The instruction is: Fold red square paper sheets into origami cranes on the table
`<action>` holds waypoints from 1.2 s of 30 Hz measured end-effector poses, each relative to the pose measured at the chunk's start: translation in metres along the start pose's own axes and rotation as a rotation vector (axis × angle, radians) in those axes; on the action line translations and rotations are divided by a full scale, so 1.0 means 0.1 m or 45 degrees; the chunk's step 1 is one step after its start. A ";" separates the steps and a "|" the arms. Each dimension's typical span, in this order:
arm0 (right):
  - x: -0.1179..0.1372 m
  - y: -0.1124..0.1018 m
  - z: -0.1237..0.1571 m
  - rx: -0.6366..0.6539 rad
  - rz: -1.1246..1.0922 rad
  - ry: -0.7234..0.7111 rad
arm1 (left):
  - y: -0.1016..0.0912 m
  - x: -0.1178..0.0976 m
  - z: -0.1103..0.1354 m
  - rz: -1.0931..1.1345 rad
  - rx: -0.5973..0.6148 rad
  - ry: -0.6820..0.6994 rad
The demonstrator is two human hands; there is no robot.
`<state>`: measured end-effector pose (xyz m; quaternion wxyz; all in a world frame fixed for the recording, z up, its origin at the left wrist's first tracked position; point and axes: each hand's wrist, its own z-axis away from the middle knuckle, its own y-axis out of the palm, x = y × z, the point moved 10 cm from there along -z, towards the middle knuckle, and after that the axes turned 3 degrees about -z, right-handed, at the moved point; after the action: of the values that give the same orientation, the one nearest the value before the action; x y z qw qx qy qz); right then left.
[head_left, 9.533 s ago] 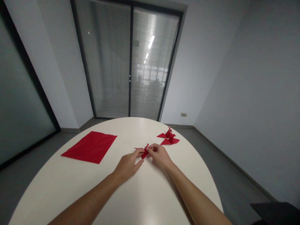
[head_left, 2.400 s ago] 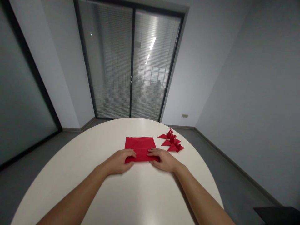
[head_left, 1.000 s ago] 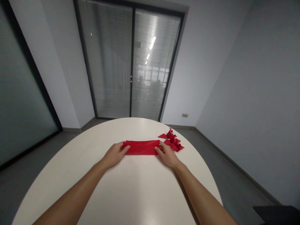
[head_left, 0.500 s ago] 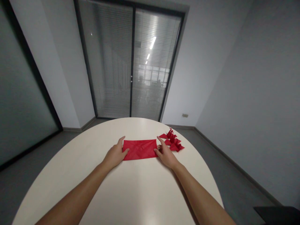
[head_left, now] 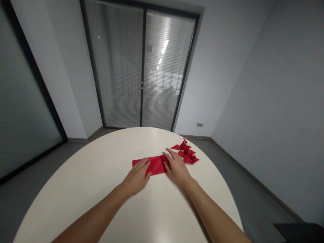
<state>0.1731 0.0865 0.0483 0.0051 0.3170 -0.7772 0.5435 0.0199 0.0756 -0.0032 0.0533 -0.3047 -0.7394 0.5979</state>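
A red sheet of paper [head_left: 155,164], folded to a long strip, lies flat on the white oval table [head_left: 101,189]. My left hand [head_left: 138,175] rests on its near left part with fingers stretched out flat. My right hand [head_left: 176,166] lies on its right end, fingers flat and pointing up-left. Both hands press down on the paper; neither grips it. Parts of the sheet are hidden under the hands.
Several folded red paper cranes [head_left: 186,153] sit in a cluster just right of my right hand, near the table's far right edge. A glass sliding door with blinds [head_left: 141,67] stands behind the table. A dark object [head_left: 298,231] shows at bottom right.
The paper was pulled to the middle and folded in half. In the last half second both hands moved from the sheet's ends inward onto its surface.
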 end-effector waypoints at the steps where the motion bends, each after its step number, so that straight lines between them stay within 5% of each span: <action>1: 0.13 0.00 0.00 0.038 -0.020 -0.054 | 0.00 -0.03 -0.01 0.017 0.025 0.008; 5: 0.53 0.16 0.09 0.334 -0.176 -0.205 | -0.08 -0.22 -0.03 0.042 0.085 0.091; 9: 0.40 0.38 0.15 0.520 -0.113 -0.048 | -0.06 -0.27 -0.01 -0.030 0.134 0.082; 15: 0.06 0.47 0.15 0.540 0.031 0.133 | 0.05 -0.08 0.02 -0.220 0.138 -0.030; 27: 0.00 0.41 0.18 0.551 0.000 0.224 | -0.11 0.36 0.03 -0.338 -0.038 -0.385; 31: 0.00 0.40 0.17 0.532 -0.004 0.225 | -0.32 0.14 -0.02 -0.223 -0.237 -0.197; 36: -0.03 0.40 0.19 0.517 0.027 0.230 | -0.15 -0.16 -0.04 0.046 -0.057 -0.051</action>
<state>0.1613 0.0804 0.0059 0.0049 0.2533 -0.6515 0.7151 0.0287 0.0693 0.0160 0.0211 -0.3071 -0.7479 0.5881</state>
